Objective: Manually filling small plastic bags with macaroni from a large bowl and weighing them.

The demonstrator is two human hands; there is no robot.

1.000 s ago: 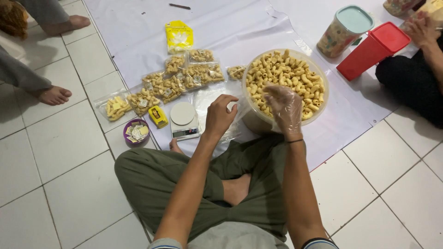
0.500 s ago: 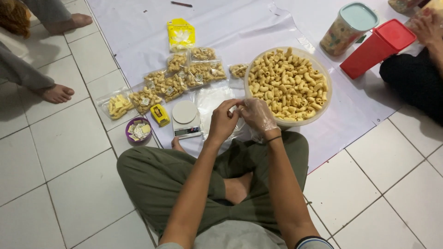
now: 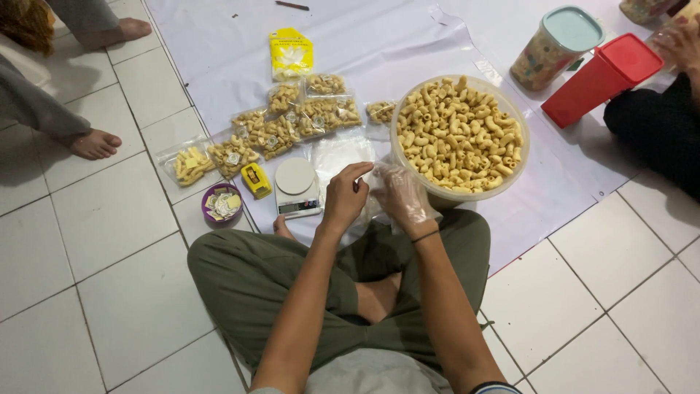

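On the white sheet, both hands meet over a clear plastic bag [image 3: 372, 191].

Left hand [image 3: 344, 197] pinches its edge; the gloved right hand [image 3: 402, 195] grips the other side, just beside the tub of snacks [image 3: 458, 137] and the small scale [image 3: 297, 187].

I see floor [image 3: 95, 248] of large white square tiles, thin dark grout lines, running diagonal across my view. White plastic sheet [image 3: 379, 44] spread over tiles at top, creased, its edge cutting across lower right. Even indoor light, soft shadows, mild glare on tiles. No walls, windows or furniture within my view. Bare tile fills left side and lower right corner.
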